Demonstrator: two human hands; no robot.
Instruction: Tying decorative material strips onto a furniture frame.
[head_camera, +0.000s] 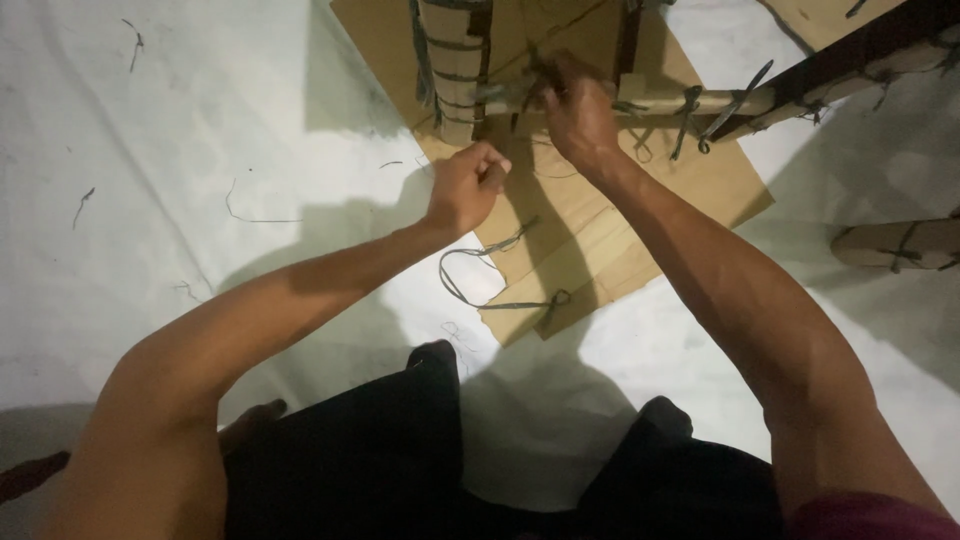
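Centrally, at twelve o'clock: wrapped wooden frame (600, 100), paper-covered rails bound with dark strips, standing on cardboard sheet (590, 240) over white floor covering (180, 160). Right hand (578, 112): fingers clenched on the horizontal rail's binding at the joint. Left hand (463, 188): at seven o'clock from the right hand, fist closed on a dark strip (497, 172). Loose strip loop (495, 280): lay on the cardboard at six o'clock from the left hand. Second wrapped piece (900, 245): at three o'clock, apart.

Open white floor (150, 150) to the left; ahead, the bamboo frame (640, 100) and its dangling ties (700, 120) crowd the right hand (578, 115)
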